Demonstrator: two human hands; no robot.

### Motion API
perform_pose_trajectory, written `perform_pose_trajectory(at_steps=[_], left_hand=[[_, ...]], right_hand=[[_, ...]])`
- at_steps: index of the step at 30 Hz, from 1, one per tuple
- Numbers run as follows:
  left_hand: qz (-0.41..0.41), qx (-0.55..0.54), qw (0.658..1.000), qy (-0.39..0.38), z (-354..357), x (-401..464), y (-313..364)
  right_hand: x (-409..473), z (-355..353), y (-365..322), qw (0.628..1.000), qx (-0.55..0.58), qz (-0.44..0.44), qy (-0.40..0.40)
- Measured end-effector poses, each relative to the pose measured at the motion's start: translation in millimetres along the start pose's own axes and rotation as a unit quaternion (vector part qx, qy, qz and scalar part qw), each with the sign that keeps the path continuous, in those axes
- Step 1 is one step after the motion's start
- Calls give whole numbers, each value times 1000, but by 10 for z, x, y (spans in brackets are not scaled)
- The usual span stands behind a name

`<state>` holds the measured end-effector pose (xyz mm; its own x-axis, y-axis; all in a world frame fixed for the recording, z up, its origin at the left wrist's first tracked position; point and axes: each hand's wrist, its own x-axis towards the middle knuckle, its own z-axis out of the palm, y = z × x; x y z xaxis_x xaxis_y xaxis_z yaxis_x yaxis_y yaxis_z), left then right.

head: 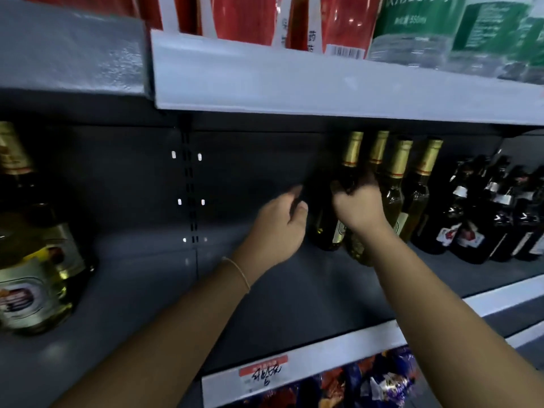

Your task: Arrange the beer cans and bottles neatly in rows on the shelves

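Head view: gold-foil bottles upright in a group of four on dark grey shelf, right of centre, pale liquid visible through lower glass. Right hand on front-left bottle of group, fingers curled over its shoulder, thumb on left side; grip closed around glass. Left hand just left of same bottles, fingers bent inward and partly hidden in shadow; contact with bottle not determinable, nothing seen held. Thin bracelet on left wrist. Dark bottles with white and red labels standing in rows immediately right of gold-foil group, near shelf back. Large yellow-label bottle at far left of same shelf, well apart from others, tilted in wide-angle frame, blurred. Slotted upright post at back panel between left bottle and hands. Upper shelf edge light grey, carrying red packages and green-label water bottles in shrink wrap. Front strip of lower edge bearing handwritten price tag, red header; text not legible. Blue and orange packets on level below.
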<state>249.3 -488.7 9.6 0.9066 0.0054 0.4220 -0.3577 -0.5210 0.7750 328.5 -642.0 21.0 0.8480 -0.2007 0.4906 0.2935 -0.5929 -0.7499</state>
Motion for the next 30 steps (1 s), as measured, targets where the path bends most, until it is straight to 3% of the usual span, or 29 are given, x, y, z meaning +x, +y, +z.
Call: perform_pose_trajectory(at_steps=[3,7,12,19,25,30], left_hand=[[-3,23,999,-26,54,92,-17],[-19,37,999,-27,79,203,-106],[-24,31,999,-15,108,175,-224],[-22,27,999,2,101,67,-335],[-44,29,998,-24,97,5,-452],[-57,17,998,-22,3,-107,-503]], right_hand=[[410,123,169,998,-56,24,-24],[549,116,5,996,-32,81,-33],[655,230,87,996,-9,86,-12],[656,270,62,997,-27,71,25],[496,244,-129,997,-71,-15,-38],[174,239,-316,998,-25,-34,-37]])
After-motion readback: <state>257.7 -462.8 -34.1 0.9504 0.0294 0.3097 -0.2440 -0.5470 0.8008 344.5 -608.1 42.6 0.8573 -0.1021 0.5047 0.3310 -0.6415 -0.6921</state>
